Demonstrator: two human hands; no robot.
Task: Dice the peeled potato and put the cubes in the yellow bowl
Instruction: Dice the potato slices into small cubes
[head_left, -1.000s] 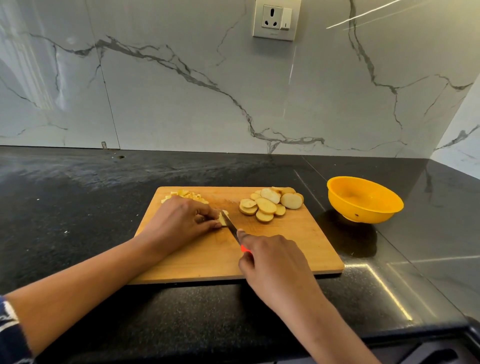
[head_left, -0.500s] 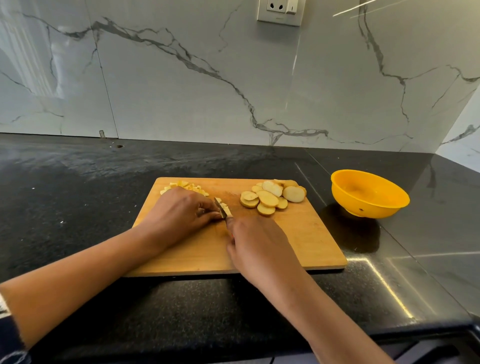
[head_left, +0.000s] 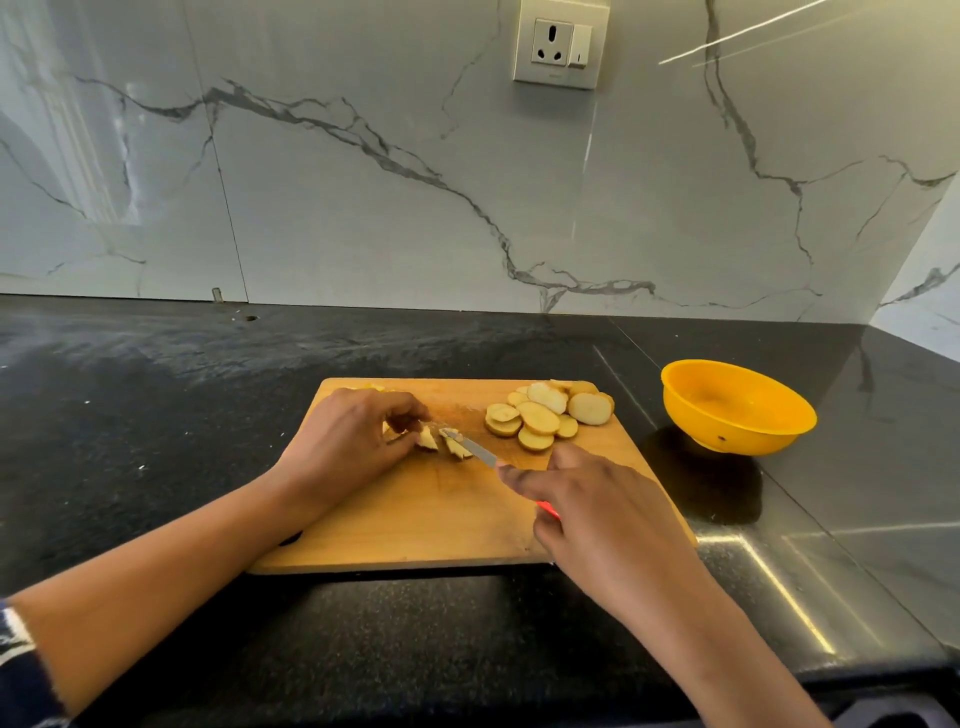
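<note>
Closest in, the right hand (head_left: 597, 514) is wrapped round the knife (head_left: 470, 447) by its red handle, forefinger stretched along the blade's back, tip angled to the far left. The blade lies against a cut potato piece (head_left: 430, 439) on the wooden board (head_left: 415, 519). The left hand (head_left: 353, 447) pins that piece, fingertips curled onto it. Behind the left knuckles, small cubes (head_left: 371, 387) peek out at the board's far edge. Far right on the board is a heap of round slices (head_left: 545, 415). Off the board to the right, the yellow bowl (head_left: 727, 415) sits on the dark counter (head_left: 156, 415).
</note>
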